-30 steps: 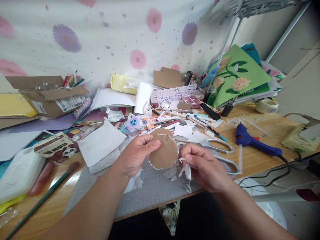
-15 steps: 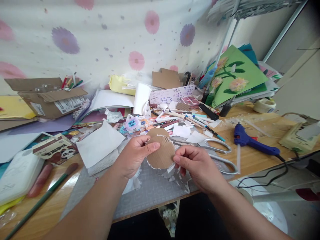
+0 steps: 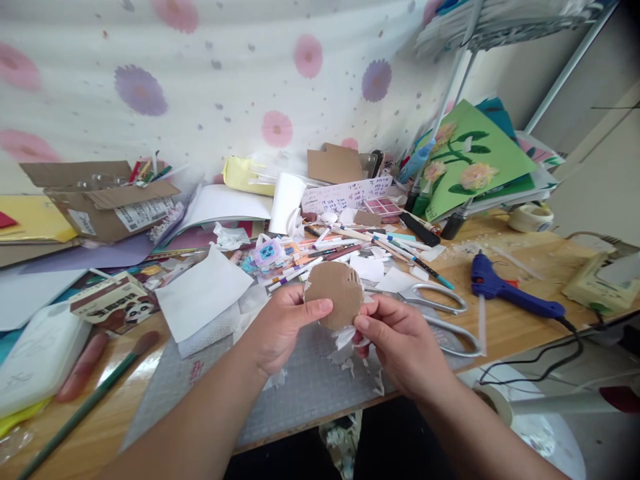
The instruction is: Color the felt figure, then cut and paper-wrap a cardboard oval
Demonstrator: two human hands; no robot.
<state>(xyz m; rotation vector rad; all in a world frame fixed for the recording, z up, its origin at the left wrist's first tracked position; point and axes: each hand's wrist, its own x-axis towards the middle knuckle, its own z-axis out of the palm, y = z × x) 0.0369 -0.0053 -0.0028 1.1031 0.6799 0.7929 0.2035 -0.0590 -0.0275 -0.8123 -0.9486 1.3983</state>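
My left hand (image 3: 280, 327) pinches the left edge of a round brown cardboard disc (image 3: 336, 293), thumb on its face. White paper scraps (image 3: 346, 339) hang from the disc's lower rim. My right hand (image 3: 400, 343) is closed on those scraps at the disc's lower right edge, fingers curled. Both hands hover just above a grey cutting mat (image 3: 300, 387) at the table's near edge.
Scissors (image 3: 440, 313) lie right of my hands, a blue glue gun (image 3: 505, 293) beyond them with its cord trailing off the edge. Pens and markers (image 3: 350, 243) litter the middle. A cardboard box (image 3: 105, 200), a panda carton (image 3: 113, 303), a paintbrush (image 3: 85, 400) and white paper (image 3: 203, 293) are left.
My right hand came in from the right and closed on the white scraps at the disc's lower edge. The disc tilted slightly and the view shifted a little.
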